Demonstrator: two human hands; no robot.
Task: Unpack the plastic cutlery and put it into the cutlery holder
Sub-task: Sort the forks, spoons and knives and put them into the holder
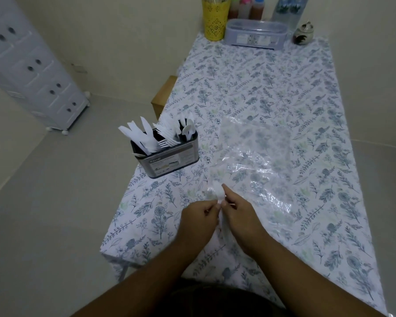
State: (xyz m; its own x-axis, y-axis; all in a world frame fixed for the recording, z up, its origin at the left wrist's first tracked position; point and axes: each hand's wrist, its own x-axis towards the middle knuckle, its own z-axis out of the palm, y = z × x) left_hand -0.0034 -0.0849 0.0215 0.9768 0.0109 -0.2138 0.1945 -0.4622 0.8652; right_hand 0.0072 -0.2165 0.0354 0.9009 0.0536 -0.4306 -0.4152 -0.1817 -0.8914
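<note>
Left hand (198, 219) and right hand (237, 212) pinching a small white plastic spoon (218, 193) in crinkly clear wrap, glossy metal cutlery holder (169, 156) of white utensils beyond

Glossy metal cutlery holder (169, 156), matt white plastic cutlery (146, 136), crinkled shiny clear plastic bag (256, 161), smooth printed tablecloth (329, 110).

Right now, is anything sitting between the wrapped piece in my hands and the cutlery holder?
Nothing visible does. Both hands, left hand and right hand, pinch the wrapped spoon; only bare tablecloth lies toward the cutlery holder. The clear plastic bag lies off to the right.
</note>
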